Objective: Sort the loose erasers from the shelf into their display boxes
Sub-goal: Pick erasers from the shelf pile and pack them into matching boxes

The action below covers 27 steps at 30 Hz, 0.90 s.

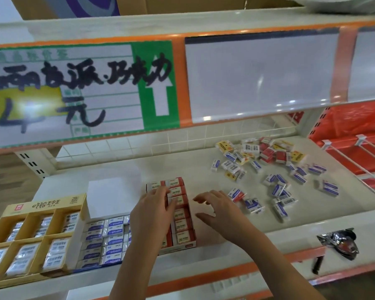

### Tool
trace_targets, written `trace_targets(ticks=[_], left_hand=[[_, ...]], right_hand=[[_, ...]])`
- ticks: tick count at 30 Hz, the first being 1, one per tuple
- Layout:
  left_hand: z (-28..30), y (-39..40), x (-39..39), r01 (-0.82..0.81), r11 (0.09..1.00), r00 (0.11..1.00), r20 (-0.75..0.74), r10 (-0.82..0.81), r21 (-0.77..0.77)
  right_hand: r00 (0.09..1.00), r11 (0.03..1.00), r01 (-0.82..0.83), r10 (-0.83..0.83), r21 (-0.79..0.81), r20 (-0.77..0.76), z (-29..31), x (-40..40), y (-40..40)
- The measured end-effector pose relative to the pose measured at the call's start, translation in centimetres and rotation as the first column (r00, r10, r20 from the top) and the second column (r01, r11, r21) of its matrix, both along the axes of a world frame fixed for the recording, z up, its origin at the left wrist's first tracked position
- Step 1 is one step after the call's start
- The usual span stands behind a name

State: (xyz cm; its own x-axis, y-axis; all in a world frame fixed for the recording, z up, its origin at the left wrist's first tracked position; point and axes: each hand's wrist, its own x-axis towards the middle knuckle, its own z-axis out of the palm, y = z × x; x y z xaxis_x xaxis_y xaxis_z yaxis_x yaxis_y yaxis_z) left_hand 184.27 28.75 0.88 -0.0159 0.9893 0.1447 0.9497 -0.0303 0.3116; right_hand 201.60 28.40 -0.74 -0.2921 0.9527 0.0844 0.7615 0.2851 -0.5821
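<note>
The left hand (pixel 154 211) presses flat on the red eraser box (pixel 178 215) to seat its rows; the right hand (pixel 217 211) hovers empty, fingers spread, near the loose erasers (pixel 275 169)

A person's left hand (pixel 153 213) presses its fingers (pixel 171 205) onto erasers in the red display box (pixel 183 221) on a shop shelf (pixel 121 169), while the right hand (pixel 217 210) hovers beside it, fingers loosely spread; loose erasers (pixel 275 169) lie scattered farther right.
</note>
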Motion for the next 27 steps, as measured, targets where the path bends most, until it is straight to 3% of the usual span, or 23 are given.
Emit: trace_targets(ticks=[15, 21, 27], left_hand=[[-0.2, 1.1, 9.6, 0.319, 0.946, 0.948, 0.007, -0.320, 0.061], [-2.6, 2.3, 13.0, 0.318, 0.948, 0.948, 0.003, -0.318, -0.020], [-3.8, 3.3, 14.7, 0.241, 0.965, 0.968, -0.052, -0.248, -0.108]], right_hand=[[0.951, 0.959, 0.279, -0.283, 0.050, 0.121, -0.5, 12.4, -1.5], [0.917, 0.918, 0.391, -0.394, 0.062, 0.057, -1.4, 16.3, -2.4], [0.916, 0.919, 0.391, -0.393, 0.040, 0.079, -1.8, 18.7, -2.2]])
